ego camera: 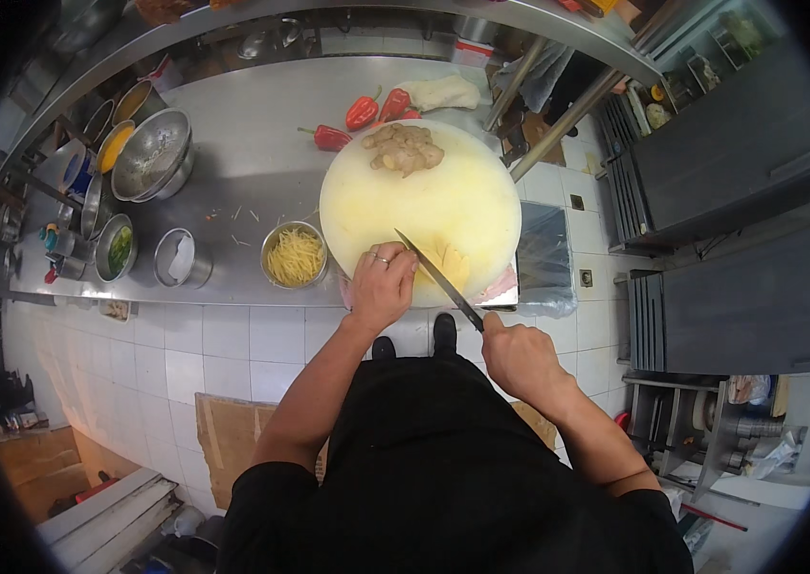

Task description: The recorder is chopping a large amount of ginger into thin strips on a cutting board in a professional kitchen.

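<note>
My right hand (525,359) grips the handle of a kitchen knife (446,285), whose blade points up and left across the near part of a round white cutting board (419,208). My left hand (382,283), with a ring on one finger, rests on the board just left of the blade. Its fingers are curled, and whatever lies beneath them is hidden. To the right of the blade, thin slices of peeled ginger (453,264) overlap on the board. A heap of unpeeled-looking ginger root (405,149) sits at the board's far side.
A steel bowl of pale yellow shreds (295,256) stands left of the board on the steel table (254,154). Red peppers (362,113) and a white cloth (441,93) lie behind it. Farther left are nested steel bowls (153,158) and a cup (181,260). A steel shelf edge (376,25) spans overhead.
</note>
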The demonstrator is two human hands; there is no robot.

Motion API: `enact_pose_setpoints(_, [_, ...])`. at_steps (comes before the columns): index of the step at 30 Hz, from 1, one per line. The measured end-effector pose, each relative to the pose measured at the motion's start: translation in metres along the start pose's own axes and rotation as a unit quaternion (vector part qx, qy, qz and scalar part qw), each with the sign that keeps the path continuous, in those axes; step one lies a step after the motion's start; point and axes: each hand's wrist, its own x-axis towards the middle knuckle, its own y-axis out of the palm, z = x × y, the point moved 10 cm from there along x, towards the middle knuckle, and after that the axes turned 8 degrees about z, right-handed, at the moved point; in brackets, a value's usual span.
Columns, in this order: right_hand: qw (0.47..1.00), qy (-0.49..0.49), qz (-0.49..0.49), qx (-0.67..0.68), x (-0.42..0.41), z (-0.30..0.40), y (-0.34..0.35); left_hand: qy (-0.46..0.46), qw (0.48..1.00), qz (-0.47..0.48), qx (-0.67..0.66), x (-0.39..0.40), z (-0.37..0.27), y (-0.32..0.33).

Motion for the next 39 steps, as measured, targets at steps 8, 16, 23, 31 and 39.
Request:
enact_pose_setpoints(8, [0.997, 0.008, -0.023, 0.067, 0.022, -0.021, 0.047, 0.012, 1.000, -0.021, -0.012, 0.002, -0.002, -0.003])
enact_pose_setpoints(16, [1.000, 0.003, -0.004, 0.027, 0.018, -0.009, 0.021, 0.007, 1.000, -0.015, -0.001, -0.001, -0.003, -0.002])
enact_pose_setpoints(23, [1.000, 0.005, 0.017, -0.019, 0.002, -0.002, -0.001, 0.001, 1.000, -0.007, 0.005, -0.001, -0.001, 0.000])
enact_pose_setpoints(31, [0.999, 0.018, 0.027, 0.003, 0.018, -0.014, 0.033, 0.005, 1.000, -0.016, 0.004, 0.001, -0.003, -0.001])
enact_pose_setpoints(39, [1.000, 0.008, 0.003, 0.016, 0.018, -0.011, 0.022, 0.008, 1.000, -0.022, -0.007, 0.001, -0.004, -0.003])
